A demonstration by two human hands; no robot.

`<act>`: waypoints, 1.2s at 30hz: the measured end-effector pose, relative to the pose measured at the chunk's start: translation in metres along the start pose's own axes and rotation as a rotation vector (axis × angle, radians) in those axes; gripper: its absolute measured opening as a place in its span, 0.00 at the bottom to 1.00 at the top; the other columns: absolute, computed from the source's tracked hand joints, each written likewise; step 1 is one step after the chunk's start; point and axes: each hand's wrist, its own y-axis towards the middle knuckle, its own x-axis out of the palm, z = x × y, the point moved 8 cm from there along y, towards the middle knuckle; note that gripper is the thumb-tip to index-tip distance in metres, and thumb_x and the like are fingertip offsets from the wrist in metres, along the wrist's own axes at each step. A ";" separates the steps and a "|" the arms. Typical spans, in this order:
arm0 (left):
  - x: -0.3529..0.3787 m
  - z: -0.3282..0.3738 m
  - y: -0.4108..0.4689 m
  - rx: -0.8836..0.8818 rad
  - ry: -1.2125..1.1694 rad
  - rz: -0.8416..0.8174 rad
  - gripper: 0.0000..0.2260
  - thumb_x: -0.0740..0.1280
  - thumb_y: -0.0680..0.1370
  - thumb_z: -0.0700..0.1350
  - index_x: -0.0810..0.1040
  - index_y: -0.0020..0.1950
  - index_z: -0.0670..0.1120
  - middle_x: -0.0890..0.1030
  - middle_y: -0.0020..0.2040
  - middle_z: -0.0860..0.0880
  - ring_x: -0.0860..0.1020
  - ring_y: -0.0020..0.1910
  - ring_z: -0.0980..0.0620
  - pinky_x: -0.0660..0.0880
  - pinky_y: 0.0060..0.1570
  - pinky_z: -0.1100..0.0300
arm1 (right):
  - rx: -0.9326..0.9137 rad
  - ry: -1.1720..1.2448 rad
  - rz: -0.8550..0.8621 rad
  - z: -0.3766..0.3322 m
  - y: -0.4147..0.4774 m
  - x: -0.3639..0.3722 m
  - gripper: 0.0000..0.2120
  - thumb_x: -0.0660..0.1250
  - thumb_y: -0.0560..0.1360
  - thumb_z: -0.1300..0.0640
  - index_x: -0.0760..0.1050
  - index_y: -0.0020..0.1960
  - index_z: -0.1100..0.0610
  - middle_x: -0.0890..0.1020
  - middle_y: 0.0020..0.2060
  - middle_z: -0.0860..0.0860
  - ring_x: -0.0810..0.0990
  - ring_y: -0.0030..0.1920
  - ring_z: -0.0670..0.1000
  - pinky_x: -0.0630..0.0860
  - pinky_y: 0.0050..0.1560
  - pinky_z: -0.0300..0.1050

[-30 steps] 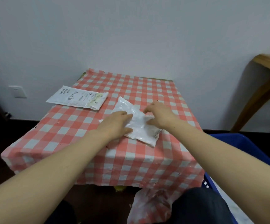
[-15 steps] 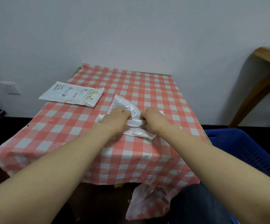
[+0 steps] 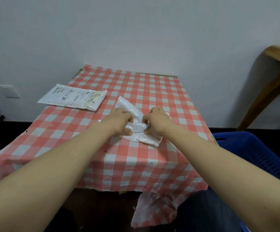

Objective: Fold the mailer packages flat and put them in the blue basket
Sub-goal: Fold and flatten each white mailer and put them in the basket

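Note:
A crumpled white mailer (image 3: 136, 114) lies in the middle of the red-checked table (image 3: 136, 84). My left hand (image 3: 119, 121) grips its left side with curled fingers. My right hand (image 3: 156, 120) pinches its right side, and the plastic bunches into a roll between the two hands. A second white mailer (image 3: 74, 97) with a printed label lies flat at the table's far left, overhanging the edge. The blue basket (image 3: 256, 158) sits low to the right of the table.
A white wall stands right behind the table. A wooden table leg and top (image 3: 270, 87) are at the far right. The tablecloth hangs over the near edge above my dark trousers (image 3: 201, 213). A wall socket (image 3: 9, 91) is at the left.
Both hands have drawn closer together on the mailer and curled round it. The near part of the mailer has been gathered up into a roll between them.

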 end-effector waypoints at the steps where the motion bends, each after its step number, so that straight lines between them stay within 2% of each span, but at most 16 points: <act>1: 0.000 0.001 0.001 0.010 0.000 0.012 0.21 0.70 0.73 0.51 0.71 0.64 0.48 0.67 0.67 0.47 0.60 0.69 0.45 0.62 0.67 0.54 | -0.006 0.012 -0.003 0.000 0.001 0.000 0.17 0.70 0.73 0.54 0.75 0.61 0.51 0.68 0.59 0.54 0.63 0.64 0.57 0.69 0.60 0.49; 6: 0.006 -0.003 -0.003 0.013 -0.051 -0.038 0.27 0.68 0.76 0.51 0.65 0.73 0.51 0.65 0.67 0.46 0.63 0.67 0.46 0.64 0.66 0.54 | 0.008 0.025 -0.039 0.006 0.001 0.003 0.21 0.69 0.72 0.50 0.74 0.65 0.48 0.65 0.63 0.53 0.60 0.66 0.56 0.67 0.63 0.48; 11: 0.000 0.001 0.002 0.017 -0.011 0.025 0.23 0.71 0.73 0.50 0.70 0.66 0.49 0.67 0.65 0.45 0.62 0.67 0.45 0.64 0.65 0.53 | 0.008 0.054 -0.031 0.003 0.004 0.002 0.17 0.71 0.72 0.54 0.74 0.60 0.53 0.66 0.58 0.54 0.62 0.64 0.56 0.68 0.61 0.48; 15: 0.002 -0.002 0.000 0.016 -0.074 0.004 0.25 0.71 0.74 0.51 0.69 0.69 0.49 0.66 0.66 0.46 0.65 0.65 0.47 0.66 0.65 0.54 | 0.040 0.082 -0.051 0.008 0.002 0.003 0.21 0.70 0.73 0.52 0.74 0.64 0.51 0.64 0.62 0.54 0.60 0.66 0.56 0.66 0.63 0.48; 19: -0.002 0.003 0.000 0.021 -0.029 0.031 0.22 0.72 0.72 0.50 0.72 0.62 0.48 0.69 0.64 0.47 0.65 0.64 0.47 0.66 0.62 0.55 | 0.015 0.047 -0.072 0.002 0.002 0.002 0.19 0.71 0.71 0.53 0.73 0.61 0.50 0.67 0.55 0.52 0.63 0.64 0.57 0.66 0.61 0.48; 21: -0.010 0.001 -0.003 0.000 -0.094 0.077 0.24 0.73 0.70 0.50 0.72 0.64 0.48 0.71 0.64 0.49 0.69 0.62 0.49 0.69 0.61 0.54 | 0.031 0.004 -0.084 0.004 0.000 -0.006 0.23 0.71 0.70 0.53 0.72 0.63 0.46 0.68 0.59 0.52 0.63 0.66 0.56 0.63 0.64 0.51; 24: -0.032 -0.014 -0.005 -0.066 -0.274 0.232 0.22 0.68 0.74 0.48 0.72 0.68 0.48 0.72 0.68 0.49 0.71 0.66 0.49 0.68 0.64 0.52 | 0.036 0.223 0.119 0.009 0.004 -0.038 0.15 0.65 0.74 0.55 0.77 0.60 0.47 0.71 0.66 0.51 0.64 0.68 0.55 0.60 0.69 0.54; 26: -0.027 -0.019 0.003 -0.067 -0.222 0.156 0.15 0.67 0.76 0.48 0.75 0.61 0.47 0.71 0.69 0.48 0.70 0.66 0.47 0.68 0.63 0.51 | 0.001 0.229 0.134 0.004 0.012 -0.040 0.15 0.63 0.77 0.53 0.76 0.63 0.49 0.70 0.67 0.52 0.64 0.68 0.56 0.61 0.70 0.53; 28: -0.008 -0.017 0.012 -0.037 -0.075 -0.014 0.12 0.66 0.77 0.50 0.73 0.54 0.44 0.67 0.71 0.46 0.65 0.69 0.44 0.66 0.62 0.52 | -0.013 0.111 -0.001 -0.005 0.022 -0.020 0.20 0.64 0.77 0.49 0.69 0.69 0.48 0.67 0.68 0.56 0.61 0.69 0.59 0.61 0.68 0.55; 30: 0.005 -0.020 0.018 -0.044 -0.030 -0.114 0.20 0.66 0.77 0.51 0.69 0.64 0.43 0.64 0.73 0.45 0.59 0.73 0.43 0.63 0.65 0.51 | 0.009 0.057 -0.113 -0.007 0.029 -0.004 0.22 0.62 0.78 0.48 0.65 0.71 0.49 0.65 0.68 0.58 0.60 0.68 0.60 0.62 0.67 0.55; 32: 0.006 -0.025 0.025 -0.072 -0.043 -0.123 0.31 0.67 0.76 0.52 0.58 0.74 0.45 0.65 0.73 0.44 0.62 0.71 0.43 0.63 0.67 0.51 | 0.006 0.067 -0.130 -0.007 0.035 0.001 0.23 0.61 0.79 0.50 0.63 0.73 0.50 0.66 0.68 0.58 0.61 0.68 0.59 0.60 0.67 0.53; 33: 0.003 -0.025 0.026 -0.066 -0.032 -0.096 0.33 0.68 0.75 0.53 0.58 0.75 0.45 0.66 0.71 0.44 0.64 0.70 0.43 0.64 0.67 0.51 | 0.003 0.088 -0.116 -0.007 0.037 0.001 0.23 0.62 0.79 0.51 0.64 0.73 0.51 0.67 0.67 0.58 0.61 0.68 0.59 0.60 0.67 0.51; 36: -0.006 -0.021 0.029 -0.049 0.019 -0.004 0.29 0.71 0.73 0.53 0.65 0.70 0.48 0.70 0.67 0.47 0.66 0.65 0.45 0.65 0.64 0.53 | 0.008 0.173 -0.049 -0.009 0.043 0.002 0.18 0.64 0.78 0.56 0.69 0.67 0.54 0.66 0.63 0.58 0.62 0.65 0.58 0.64 0.64 0.49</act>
